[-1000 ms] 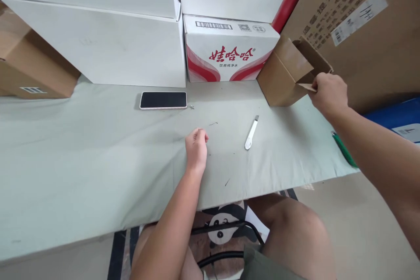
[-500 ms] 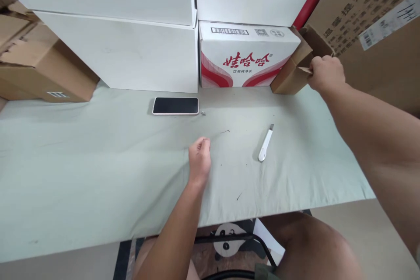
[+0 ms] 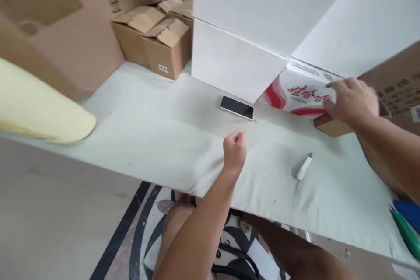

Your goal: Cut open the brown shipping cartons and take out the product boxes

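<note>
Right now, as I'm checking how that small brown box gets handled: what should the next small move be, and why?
Probably slide the small brown box toward the body. The right hand lies on its top, yet it sits close beside the red-and-white carton, while open cloth lies around the white cutter, nearer the fisted left hand.

Left hand [image 3: 234, 151] and right hand [image 3: 352, 101] are bare, as are both forearms, with no sleeve reaching them. Below the bench [image 3: 147, 135] edge, bare thighs show.
</note>
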Available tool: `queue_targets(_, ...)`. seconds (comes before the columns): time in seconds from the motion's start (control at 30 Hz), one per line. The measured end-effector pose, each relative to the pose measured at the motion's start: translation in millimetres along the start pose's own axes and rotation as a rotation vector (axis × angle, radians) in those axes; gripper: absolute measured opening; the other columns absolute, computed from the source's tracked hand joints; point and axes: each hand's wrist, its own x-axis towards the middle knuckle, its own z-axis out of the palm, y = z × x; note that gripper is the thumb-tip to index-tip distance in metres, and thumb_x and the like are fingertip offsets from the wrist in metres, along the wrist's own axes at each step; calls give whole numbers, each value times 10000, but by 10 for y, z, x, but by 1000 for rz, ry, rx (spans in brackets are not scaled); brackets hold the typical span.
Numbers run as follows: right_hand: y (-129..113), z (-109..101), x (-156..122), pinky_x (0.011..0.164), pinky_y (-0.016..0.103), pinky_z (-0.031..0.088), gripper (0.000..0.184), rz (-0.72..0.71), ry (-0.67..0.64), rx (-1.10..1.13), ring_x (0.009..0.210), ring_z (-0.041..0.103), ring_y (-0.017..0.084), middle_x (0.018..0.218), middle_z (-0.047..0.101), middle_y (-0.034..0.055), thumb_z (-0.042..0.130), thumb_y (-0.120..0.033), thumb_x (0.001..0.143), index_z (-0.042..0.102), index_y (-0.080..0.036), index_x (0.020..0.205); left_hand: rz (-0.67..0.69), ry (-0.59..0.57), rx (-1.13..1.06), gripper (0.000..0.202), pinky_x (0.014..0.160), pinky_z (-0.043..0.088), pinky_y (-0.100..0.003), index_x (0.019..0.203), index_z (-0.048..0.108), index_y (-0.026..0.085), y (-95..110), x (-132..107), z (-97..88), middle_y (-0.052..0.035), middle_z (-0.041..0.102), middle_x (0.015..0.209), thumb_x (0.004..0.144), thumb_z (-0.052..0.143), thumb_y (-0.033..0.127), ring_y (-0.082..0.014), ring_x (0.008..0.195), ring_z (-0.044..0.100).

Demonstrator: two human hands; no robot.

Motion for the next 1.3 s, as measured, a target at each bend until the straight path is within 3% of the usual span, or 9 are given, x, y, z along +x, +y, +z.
queue_targets(0.1, -1151, 65, 19, 826, 455, 476, 382, -165, -165, -78, 1087, 624, 342, 1317, 666, 221, 599, -345, 922, 704, -199, 1259, -17, 72, -82, 414, 554, 194, -293, 605, 192, 223, 98, 56, -199, 31, 169, 618, 875, 489, 124, -119, 598, 182)
queue_targets(0.2, -2159, 233, 80, 899, 450, 520, 415, -424, -190, 13, 1152, 627, 333, 1328, 663, 191, 525, -338, 980, 663, -205, 1348, -25, 141, -138, 401, 560, 191, -296, 606, 198, 219, 179, 115, -398, 29, 173, 627, 881, 466, 102, -118, 607, 180)
queue_targets(0.27, -2709, 387, 241, 959, 497, 539, 472, -462, -197, 78, 1213, 616, 355, 1368, 635, 196, 520, -319, 973, 621, -196, 1417, -29, 158, -168, 403, 559, 189, -300, 599, 212, 215, 236, 142, -526, 28, 177, 624, 885, 472, 100, -116, 607, 181)
queue_targets(0.47, -4093, 794, 1187, 1050, 646, 527, 596, -456, -175, 272, 1365, 557, 428, 1513, 506, 219, 577, -321, 965, 489, -163, 1534, -66, 206, -318, 423, 578, 109, -336, 630, 167, 210, 395, 193, -859, 24, 117, 654, 877, 461, 32, -119, 629, 119)
queue_targets(0.6, -4684, 957, 1731, 1118, 693, 401, 629, -437, -111, 352, 1531, 414, 466, 1615, 380, 214, 447, -453, 1047, 448, -115, 1577, -98, 220, -333, 423, 582, 109, -335, 645, 161, 207, 479, 228, -1010, 20, 117, 679, 884, 445, 5, -117, 633, 128)
queue_targets(0.7, -4853, 965, 1833, 1127, 688, 369, 654, -363, -109, 361, 1590, 317, 481, 1698, 267, 242, 287, -443, 1072, 448, -91, 1599, -87, 269, -340, 410, 583, 118, -323, 634, 183, 204, 545, 233, -1064, 23, 135, 672, 883, 443, 7, -114, 627, 145)
queue_targets(0.83, -4816, 832, 1686, 1198, 685, 391, 721, -327, -188, 322, 1543, 358, 444, 1774, 233, 182, 681, -306, 952, 423, -262, 1623, -45, 320, -381, 382, 579, 112, -301, 613, 207, 197, 604, 190, -1058, 28, 151, 645, 859, 445, 27, -109, 618, 150)
queue_targets(1.1, -4511, 781, 1629, 1253, 699, 285, 706, -280, -268, 275, 1578, 341, 404, 1739, 307, 219, 520, -191, 947, 377, -105, 1633, -7, 310, -384, 374, 566, 111, -292, 593, 221, 201, 587, 123, -997, 36, 150, 616, 838, 440, 21, -102, 594, 145)
queue_targets(1.3, -3908, 752, 916, 1261, 682, 281, 778, -497, -125, 321, 1585, 373, 401, 1770, 288, 216, 468, -312, 955, 296, -123, 1690, 102, 317, -362, 398, 557, 126, -297, 588, 241, 204, 602, 158, -1013, 39, 164, 596, 877, 450, 27, -107, 578, 152)
